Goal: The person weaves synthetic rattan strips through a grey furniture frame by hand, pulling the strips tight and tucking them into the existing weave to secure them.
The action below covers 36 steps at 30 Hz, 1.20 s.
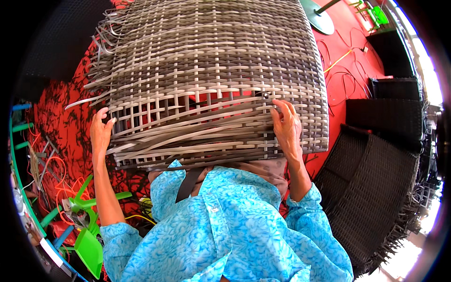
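A red floor is spreading beneath everything. On it, a gray-brown woven panel is stretching out in front of the person, its near edge lying just before a blue patterned shirt. Beyond the panel's right edge, a dark woven piece is leaning at a slant. Along the panel's near edge, loose strips are crossing one another in a flat band, bordering a gappy stretch of weave. At the far left corner, a fringe of strip ends is curling outward. The left hand is hovering at the panel's left edge, thumb and fingers bent but parted. The right hand is reaching over the weave nearer the right edge, fingers bent; whether it is pinching a strip, I cannot tell.
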Each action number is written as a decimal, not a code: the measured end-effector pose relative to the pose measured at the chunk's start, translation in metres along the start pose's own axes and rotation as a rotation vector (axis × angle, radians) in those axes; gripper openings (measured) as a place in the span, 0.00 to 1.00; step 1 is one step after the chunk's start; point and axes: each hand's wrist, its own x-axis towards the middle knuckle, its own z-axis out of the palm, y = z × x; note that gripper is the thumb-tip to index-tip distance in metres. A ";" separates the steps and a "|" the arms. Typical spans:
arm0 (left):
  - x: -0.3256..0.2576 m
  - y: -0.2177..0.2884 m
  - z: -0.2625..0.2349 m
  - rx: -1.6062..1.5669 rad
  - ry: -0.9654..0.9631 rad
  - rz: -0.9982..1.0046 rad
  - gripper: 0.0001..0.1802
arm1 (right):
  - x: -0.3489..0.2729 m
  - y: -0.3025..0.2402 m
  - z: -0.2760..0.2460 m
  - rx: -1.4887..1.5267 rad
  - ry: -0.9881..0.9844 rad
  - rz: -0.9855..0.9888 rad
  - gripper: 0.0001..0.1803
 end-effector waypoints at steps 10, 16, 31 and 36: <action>0.008 0.214 0.095 -0.530 -0.366 0.637 0.08 | 0.037 0.001 0.015 0.034 -0.047 0.038 0.10; 0.018 0.279 0.161 -0.640 -0.457 0.837 0.12 | 0.053 0.002 0.009 0.318 -0.171 -0.117 0.11; 0.024 0.298 0.142 -0.547 -0.771 0.592 0.12 | 0.069 0.031 0.010 0.090 -0.078 -0.351 0.07; 0.005 0.304 0.169 -0.163 -0.062 1.034 0.06 | 0.063 0.035 0.006 0.350 -0.114 -0.192 0.07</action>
